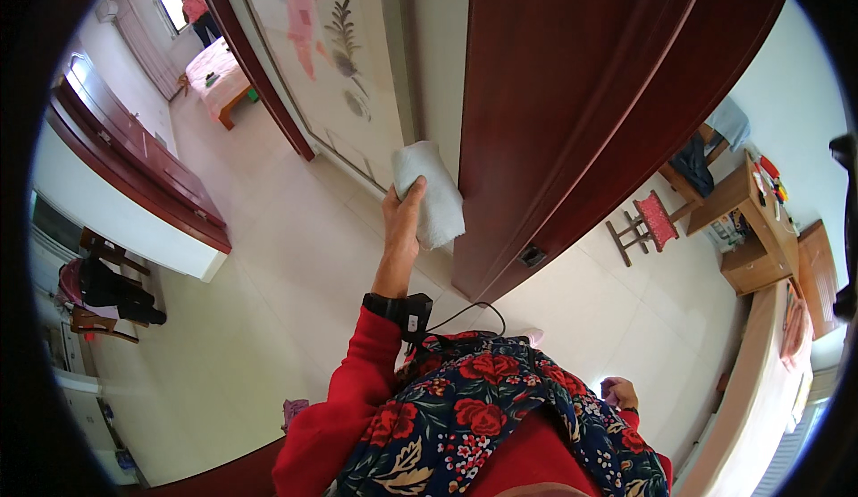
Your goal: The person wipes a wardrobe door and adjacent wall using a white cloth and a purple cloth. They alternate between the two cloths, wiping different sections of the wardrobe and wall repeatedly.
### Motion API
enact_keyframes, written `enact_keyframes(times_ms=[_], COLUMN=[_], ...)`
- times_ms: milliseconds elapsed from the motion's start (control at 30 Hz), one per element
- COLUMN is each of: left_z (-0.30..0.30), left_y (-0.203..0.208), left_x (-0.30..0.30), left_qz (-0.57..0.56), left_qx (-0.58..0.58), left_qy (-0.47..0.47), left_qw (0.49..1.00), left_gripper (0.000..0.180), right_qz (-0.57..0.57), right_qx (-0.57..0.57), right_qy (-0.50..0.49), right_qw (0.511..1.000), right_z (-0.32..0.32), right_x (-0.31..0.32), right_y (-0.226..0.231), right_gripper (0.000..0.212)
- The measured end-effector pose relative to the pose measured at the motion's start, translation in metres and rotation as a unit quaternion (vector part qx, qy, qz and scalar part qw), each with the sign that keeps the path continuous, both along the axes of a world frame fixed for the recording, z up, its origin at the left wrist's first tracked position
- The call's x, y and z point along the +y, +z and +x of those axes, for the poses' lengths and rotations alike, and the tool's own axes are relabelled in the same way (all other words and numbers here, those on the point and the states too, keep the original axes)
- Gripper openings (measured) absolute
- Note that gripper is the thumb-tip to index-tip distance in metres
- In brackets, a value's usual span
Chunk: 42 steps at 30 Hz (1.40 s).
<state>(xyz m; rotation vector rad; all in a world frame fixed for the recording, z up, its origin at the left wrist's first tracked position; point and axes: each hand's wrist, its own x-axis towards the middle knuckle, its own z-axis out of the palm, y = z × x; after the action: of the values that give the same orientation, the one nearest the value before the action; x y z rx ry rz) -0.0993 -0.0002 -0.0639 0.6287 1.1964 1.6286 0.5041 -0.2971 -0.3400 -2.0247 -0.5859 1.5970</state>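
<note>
My left hand (pixel 404 220) is raised in front of me, closed on a folded white cloth (pixel 431 195). Thumb on top, it holds the cloth by its left side, against or just before the narrow wall strip beside a dark red wooden door frame (pixel 536 130); whether they touch I cannot tell. A black band with a small box (pixel 407 314) is strapped round that wrist, and a thin black cable runs from it. Low at my right side, my right hand (pixel 618 393) has curled fingers, with nothing seen in them.
A framed picture (pixel 335 68) hangs on the wall ahead. Beyond a doorway at far left, another person (pixel 198 16) stands by a bed (pixel 219 77). To the right are a red-topped folding stool (pixel 657 220), a wooden desk (pixel 760 220) and a bed edge (pixel 746 390). Clothes drape a chair (pixel 107 323) at left.
</note>
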Motion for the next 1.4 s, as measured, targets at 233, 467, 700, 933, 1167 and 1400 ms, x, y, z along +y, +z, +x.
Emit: enact_keyframes(times_ms=[233,467,700,933,1167,1400], left_z=[0.01,0.014,0.05,0.052,0.056,0.056], left_y=[0.085,0.262,0.405,0.386,0.326,0.217], left_x=[0.018,0.061,0.085,0.074,0.066,0.071], left_qz=[0.119,0.48,0.587,0.543,0.494,0.505], left_qx=[0.001,0.166,0.343,0.38,0.338,0.374], left_qy=[0.058,0.123,0.166,0.111,0.075,0.127], left_qw=[0.991,0.853,0.715,0.74,0.797,0.767], left_gripper=[0.042,0.042,0.044,0.046,0.043,0.037], right_qz=[-0.017,-0.029,-0.005,-0.094,0.038,-0.022], right_qx=[-0.062,-0.022,-0.058,-0.105,-0.079,0.0], right_qy=[0.112,0.041,0.078,0.115,0.112,0.034], right_qw=[0.992,0.998,0.995,0.983,0.99,0.999], right_z=[-0.019,-0.019,-0.015,-0.031,-0.02,-0.021], right_x=[-0.013,-0.034,-0.032,-0.028,-0.022,-0.021], right_y=[0.009,-0.02,-0.028,0.004,-0.017,-0.051], right_gripper=[0.032,0.035,0.033,0.032,0.039,0.032])
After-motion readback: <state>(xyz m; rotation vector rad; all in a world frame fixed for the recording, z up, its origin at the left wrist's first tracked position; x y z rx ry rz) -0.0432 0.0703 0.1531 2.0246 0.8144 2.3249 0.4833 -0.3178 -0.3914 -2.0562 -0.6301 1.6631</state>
